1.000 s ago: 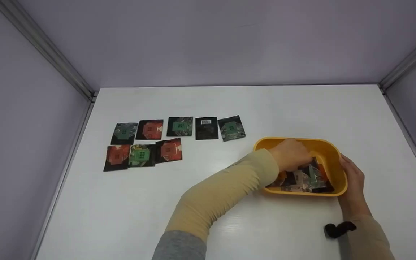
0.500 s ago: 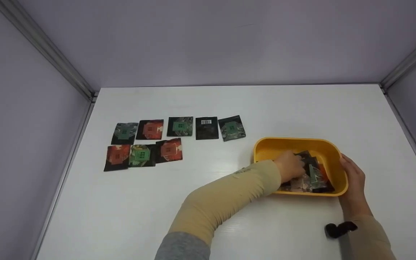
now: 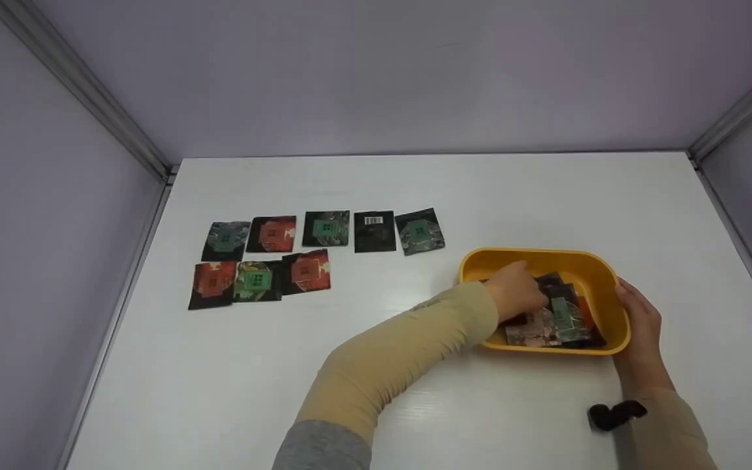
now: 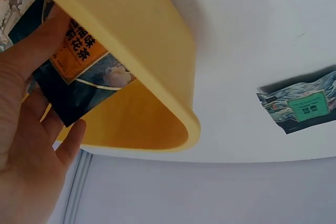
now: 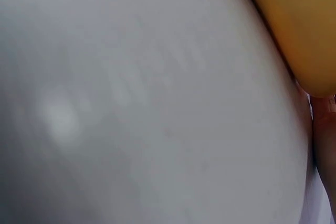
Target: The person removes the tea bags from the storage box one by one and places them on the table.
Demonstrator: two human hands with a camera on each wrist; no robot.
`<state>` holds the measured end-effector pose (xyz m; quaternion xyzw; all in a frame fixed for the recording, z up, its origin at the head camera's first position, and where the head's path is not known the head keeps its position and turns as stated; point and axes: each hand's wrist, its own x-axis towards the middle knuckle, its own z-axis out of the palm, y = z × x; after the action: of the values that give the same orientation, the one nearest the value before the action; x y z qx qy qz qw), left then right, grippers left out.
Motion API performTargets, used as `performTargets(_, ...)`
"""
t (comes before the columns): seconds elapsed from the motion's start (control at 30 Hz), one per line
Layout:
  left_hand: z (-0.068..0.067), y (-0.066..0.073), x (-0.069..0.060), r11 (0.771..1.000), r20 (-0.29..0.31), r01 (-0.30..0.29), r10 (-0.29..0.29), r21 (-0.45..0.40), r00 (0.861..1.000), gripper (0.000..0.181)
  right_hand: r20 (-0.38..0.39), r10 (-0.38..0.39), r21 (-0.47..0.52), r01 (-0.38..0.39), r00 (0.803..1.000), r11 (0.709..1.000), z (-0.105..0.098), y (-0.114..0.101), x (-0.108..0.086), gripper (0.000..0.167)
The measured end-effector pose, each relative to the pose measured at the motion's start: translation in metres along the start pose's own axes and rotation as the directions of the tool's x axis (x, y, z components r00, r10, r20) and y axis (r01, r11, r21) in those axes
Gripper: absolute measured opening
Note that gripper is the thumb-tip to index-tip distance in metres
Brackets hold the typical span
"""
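My left hand (image 3: 515, 290) reaches into a yellow plastic tub (image 3: 552, 351). In the left wrist view, its thumb and fingers pinch a dark tea sachet (image 4: 79, 98) with an orange label. More sachets (image 3: 568, 316) lie in a loose, overlapping pile inside the tub, partly hidden by that hand. My right hand (image 3: 640, 326) holds the tub's right end from outside, its fingertips at the rim. In the right wrist view, just an edge of the right hand (image 5: 324, 129) shows beside the tub wall (image 5: 299, 19).
Left of the tub, several sachets lie flat in two rows on the white table (image 3: 382, 365). One sachet (image 3: 374, 232) has its barcode side up; the nearest to the tub is a green-labelled sachet (image 3: 420, 232). A black strap piece (image 3: 616, 414) sits by the right wrist.
Inside the tub, my left hand has shifted toward the near side, then back left, and the sachets there have moved slightly. My right hand and the rows stay put.
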<state>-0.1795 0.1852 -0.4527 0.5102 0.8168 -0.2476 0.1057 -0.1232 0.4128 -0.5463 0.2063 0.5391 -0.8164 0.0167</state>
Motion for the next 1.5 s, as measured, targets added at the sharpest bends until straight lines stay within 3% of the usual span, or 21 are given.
performTargets(0.03,0.0,-0.002,-0.002,0.998,-0.018,-0.015,0.016,0.06,1.0,0.022,-0.001,0.003,-0.003,-0.003,1.0,1.0,0.0,0.0,0.0,0.048)
performTargets(0.07,-0.001,-0.004,-0.003,0.999,-0.034,-0.01,0.011,0.046,0.999,0.022,-0.001,0.008,-0.012,-0.008,1.0,1.0,0.001,0.0,0.0,0.049)
performTargets(0.27,0.002,-0.016,-0.019,0.991,-0.134,-0.017,-0.002,-0.136,0.991,0.018,0.002,0.032,-0.031,-0.032,0.999,0.999,0.001,0.0,-0.001,0.051)
performTargets(0.4,0.002,-0.019,-0.032,0.975,-0.219,-0.051,0.002,-0.218,0.976,0.02,0.004,0.05,-0.02,-0.049,0.999,0.999,0.001,0.0,-0.002,0.052)
performTargets(0.5,0.0,-0.022,-0.044,0.971,-0.278,-0.064,-0.003,-0.229,0.96,0.022,-0.003,0.061,-0.011,-0.061,0.998,0.998,0.0,0.0,-0.002,0.053)
performTargets(0.7,-0.001,-0.035,-0.075,0.979,-0.353,-0.03,-0.043,-0.199,0.934,0.022,-0.013,0.073,-0.04,-0.074,0.997,0.997,-0.002,-0.002,-0.002,0.053)
performTargets(0.8,0.006,-0.044,-0.094,0.983,-0.425,0.0,-0.079,-0.182,0.902,0.022,-0.012,0.071,-0.062,-0.072,0.997,0.996,-0.002,-0.002,-0.002,0.053)
performTargets(0.93,0.018,-0.057,-0.118,0.974,-0.523,0.042,-0.154,-0.221,0.838,0.025,-0.009,0.065,-0.073,-0.065,0.998,0.995,-0.001,-0.003,-0.002,0.052)
performTargets(1.07,0.033,-0.072,-0.136,0.947,-0.594,0.049,-0.239,-0.318,0.769,0.024,-0.008,0.082,-0.072,-0.082,0.997,0.994,0.0,-0.006,-0.002,0.054)
performTargets(1.13,0.041,-0.08,-0.143,0.928,-0.601,0.045,-0.276,-0.371,0.75,0.023,-0.008,0.098,-0.075,-0.098,0.995,0.992,0.0,-0.007,-0.002,0.055)
performTargets(1.2,0.051,-0.087,-0.148,0.907,-0.577,0.056,-0.312,-0.417,0.755,0.021,-0.013,0.108,-0.07,-0.109,0.994,0.992,-0.001,-0.007,-0.002,0.055)
performTargets(1.4,0.079,-0.105,-0.161,0.815,-0.385,0.153,-0.419,-0.559,0.822,0.024,-0.031,0.119,-0.057,-0.121,0.992,0.991,-0.002,-0.006,-0.001,0.055)
performTargets(1.5,0.091,-0.112,-0.166,0.758,-0.306,0.175,-0.447,-0.628,0.84,0.024,-0.035,0.112,-0.041,-0.113,0.993,0.993,-0.002,-0.007,-0.001,0.055)
